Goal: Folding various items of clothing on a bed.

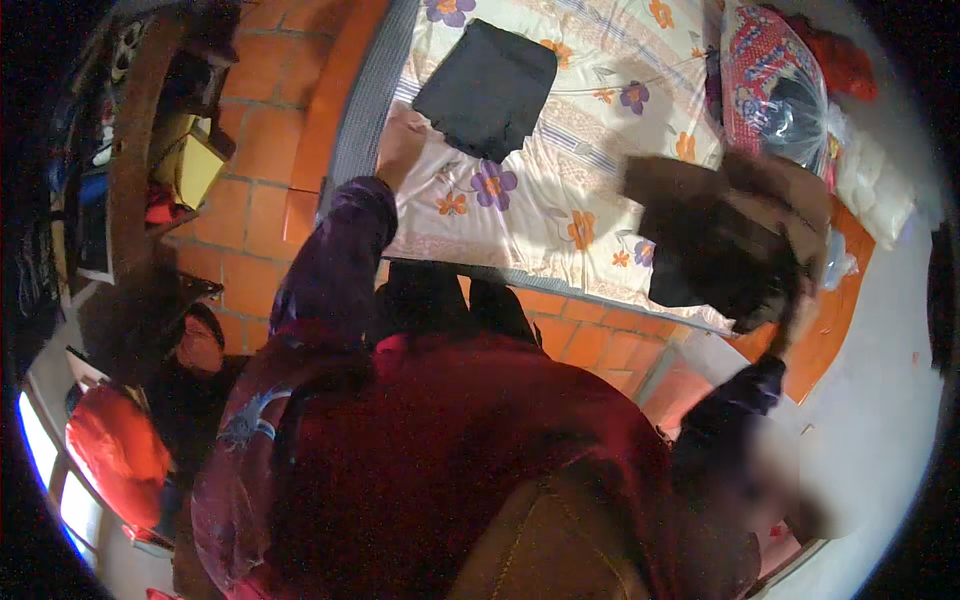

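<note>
A folded dark garment [490,88] lies flat on the flowered sheet [560,200] of a bed. Beside its lower left corner, my left hand [402,148] rests on the sheet near the bed's left edge, fingers seemingly laid out flat and a little blurred. Off to the right, my right hand [797,318] grips a bunched dark brown and black garment [715,235] over the bed's near right corner. Motion smears this garment, and its folds partly hide the fingers.
Clear plastic bags with cloth in them [785,110] stand at the bed's far right, by a pale wall. Orange floor tiles [262,180] run along the left. A shelf with a yellow box [195,165] and a red bag [118,455] are further left.
</note>
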A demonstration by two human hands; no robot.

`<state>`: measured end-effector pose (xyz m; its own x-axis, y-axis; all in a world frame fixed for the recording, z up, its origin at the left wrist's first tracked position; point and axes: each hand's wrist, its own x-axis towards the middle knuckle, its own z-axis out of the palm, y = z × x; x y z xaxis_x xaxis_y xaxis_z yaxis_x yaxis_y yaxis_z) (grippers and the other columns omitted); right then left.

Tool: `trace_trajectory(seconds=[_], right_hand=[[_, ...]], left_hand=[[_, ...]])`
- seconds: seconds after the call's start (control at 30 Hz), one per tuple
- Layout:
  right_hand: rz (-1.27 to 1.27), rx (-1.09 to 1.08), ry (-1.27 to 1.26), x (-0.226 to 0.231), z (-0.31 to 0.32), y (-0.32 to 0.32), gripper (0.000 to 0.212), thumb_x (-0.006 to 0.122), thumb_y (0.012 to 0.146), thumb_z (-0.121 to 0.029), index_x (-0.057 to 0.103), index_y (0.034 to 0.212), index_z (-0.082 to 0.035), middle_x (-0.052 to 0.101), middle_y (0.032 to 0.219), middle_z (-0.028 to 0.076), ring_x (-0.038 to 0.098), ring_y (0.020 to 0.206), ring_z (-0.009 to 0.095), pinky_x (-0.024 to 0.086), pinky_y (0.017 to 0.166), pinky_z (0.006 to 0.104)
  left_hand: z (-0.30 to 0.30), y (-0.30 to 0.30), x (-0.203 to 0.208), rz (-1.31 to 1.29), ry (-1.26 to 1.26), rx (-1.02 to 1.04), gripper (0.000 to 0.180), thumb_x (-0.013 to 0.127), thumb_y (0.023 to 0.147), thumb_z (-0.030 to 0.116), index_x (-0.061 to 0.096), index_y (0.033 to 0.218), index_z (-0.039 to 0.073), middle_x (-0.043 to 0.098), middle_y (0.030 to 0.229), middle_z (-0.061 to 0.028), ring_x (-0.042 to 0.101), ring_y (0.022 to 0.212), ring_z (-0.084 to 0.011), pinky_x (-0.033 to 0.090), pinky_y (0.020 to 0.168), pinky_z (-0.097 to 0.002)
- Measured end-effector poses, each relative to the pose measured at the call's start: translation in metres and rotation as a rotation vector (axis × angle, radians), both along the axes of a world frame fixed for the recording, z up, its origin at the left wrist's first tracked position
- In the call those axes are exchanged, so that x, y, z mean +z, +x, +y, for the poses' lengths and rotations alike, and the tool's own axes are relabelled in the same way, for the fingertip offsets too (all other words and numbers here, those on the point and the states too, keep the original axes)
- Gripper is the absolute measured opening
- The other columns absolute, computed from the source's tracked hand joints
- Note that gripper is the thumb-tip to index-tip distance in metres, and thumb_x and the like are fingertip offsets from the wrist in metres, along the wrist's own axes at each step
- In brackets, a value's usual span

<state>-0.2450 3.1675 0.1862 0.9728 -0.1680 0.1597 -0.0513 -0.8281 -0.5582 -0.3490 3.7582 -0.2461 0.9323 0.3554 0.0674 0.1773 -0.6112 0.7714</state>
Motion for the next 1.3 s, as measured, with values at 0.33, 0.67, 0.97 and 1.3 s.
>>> trace_trajectory(seconds=[0.33,0.67,0.97,1.3], right_hand=[[0.161,0.423,-0.898,-0.125,-0.016,0.004,0.027,0.055,0.080,-0.027,0.058,0.099,-0.007,0.057,0.093,0.013,0.056,0.078,0.027,0.045,0.069,0.0372],[0.678,0.140,0.561,-0.320,0.281,-0.036,0.061,0.054,0.080,-0.045,0.042,0.122,-0.002,0.051,0.113,0.017,0.053,0.098,0.027,0.044,0.078,0.0330],[0.289,-0.126,1.666,-0.168,0.238,-0.077,0.052,0.042,0.087,-0.044,0.043,0.121,-0.004,0.047,0.120,0.007,0.051,0.101,0.020,0.044,0.083,0.0331],[-0.167,0.159,0.696,-0.073,0.152,-0.095,0.032,0.061,0.081,-0.024,0.058,0.103,-0.002,0.061,0.091,0.003,0.056,0.077,0.009,0.045,0.069,0.0217]], left_hand=[[-0.013,0.080,0.039,0.460,0.042,0.157,0.058,0.065,0.067,0.029,0.044,0.114,0.001,0.058,0.101,-0.0197,0.056,0.094,-0.0354,0.045,0.081,-0.0410],[-0.066,0.099,0.135,0.464,-0.924,-0.356,0.048,0.068,0.065,0.022,0.055,0.103,-0.005,0.060,0.097,-0.0104,0.057,0.090,-0.0170,0.045,0.077,-0.0246],[-0.137,0.052,0.245,0.173,-1.609,-0.453,0.033,0.058,0.075,0.013,0.053,0.105,0.002,0.060,0.095,-0.0096,0.059,0.087,-0.0218,0.048,0.079,-0.0347],[-0.248,-0.016,0.300,-0.159,-0.662,-0.559,0.066,0.067,0.075,0.025,0.033,0.124,-0.002,0.050,0.110,-0.0147,0.052,0.097,-0.0198,0.043,0.081,-0.0310]])
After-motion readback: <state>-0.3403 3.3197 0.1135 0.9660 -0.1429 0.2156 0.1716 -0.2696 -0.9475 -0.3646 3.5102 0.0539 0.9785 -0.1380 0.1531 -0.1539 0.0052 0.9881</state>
